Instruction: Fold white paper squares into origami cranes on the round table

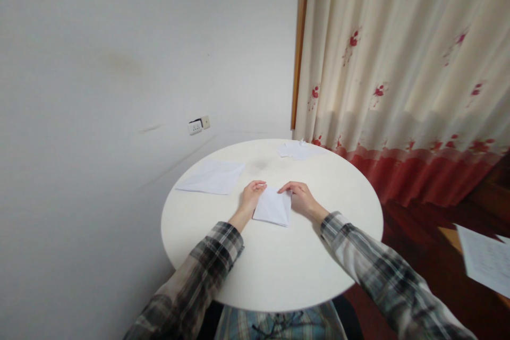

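Observation:
A folded white paper (274, 206) lies near the middle of a round white table (279, 271). My left hand (252, 195) rests on the paper's left edge, fingers curled with the fingertips pressing at its top corner. On the paper's right edge sits my right hand (300, 197), fingers bent and pinching the top right part. Both arms wear plaid sleeves.
A stack of flat white sheets (212, 176) lies on the table at the left back. A crumpled or folded white paper piece (298, 149) sits at the table's far edge. A wall stands behind, a flowered curtain (402, 74) at right, a printed sheet (486, 260) at far right.

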`<state>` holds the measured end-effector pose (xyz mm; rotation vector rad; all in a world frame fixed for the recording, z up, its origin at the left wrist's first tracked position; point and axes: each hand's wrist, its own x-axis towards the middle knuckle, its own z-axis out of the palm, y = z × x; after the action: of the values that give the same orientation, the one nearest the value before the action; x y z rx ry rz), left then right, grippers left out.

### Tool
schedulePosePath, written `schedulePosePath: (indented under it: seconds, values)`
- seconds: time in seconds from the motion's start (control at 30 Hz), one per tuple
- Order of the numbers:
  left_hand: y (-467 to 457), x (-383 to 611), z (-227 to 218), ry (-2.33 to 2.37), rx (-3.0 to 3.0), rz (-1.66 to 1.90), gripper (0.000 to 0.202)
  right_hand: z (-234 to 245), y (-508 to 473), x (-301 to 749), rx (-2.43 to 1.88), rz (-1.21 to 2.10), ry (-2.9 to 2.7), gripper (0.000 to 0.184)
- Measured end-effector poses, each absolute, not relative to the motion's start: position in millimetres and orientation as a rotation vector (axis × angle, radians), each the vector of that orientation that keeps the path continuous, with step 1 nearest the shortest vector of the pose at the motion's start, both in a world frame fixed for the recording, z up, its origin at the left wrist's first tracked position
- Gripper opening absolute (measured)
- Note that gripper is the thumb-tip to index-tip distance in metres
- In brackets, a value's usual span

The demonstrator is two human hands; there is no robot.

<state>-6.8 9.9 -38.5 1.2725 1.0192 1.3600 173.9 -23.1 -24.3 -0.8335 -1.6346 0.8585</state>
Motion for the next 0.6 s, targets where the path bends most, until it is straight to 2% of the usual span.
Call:
schedulePosePath:
  seconds: [0.33,0.6]
  values:
    - [11.7,-5.3,-32.5,1.097,1.469,1.380,0.017,-35.2,-12.5,171.4,-0.968,0.855,-1.442,0.022]
    - [5.8,-1.3,-29.4,1.030,1.641,1.311,0.013,-40.8,-10.0,170.8,-0.999,0.993,-1.521,0.040]
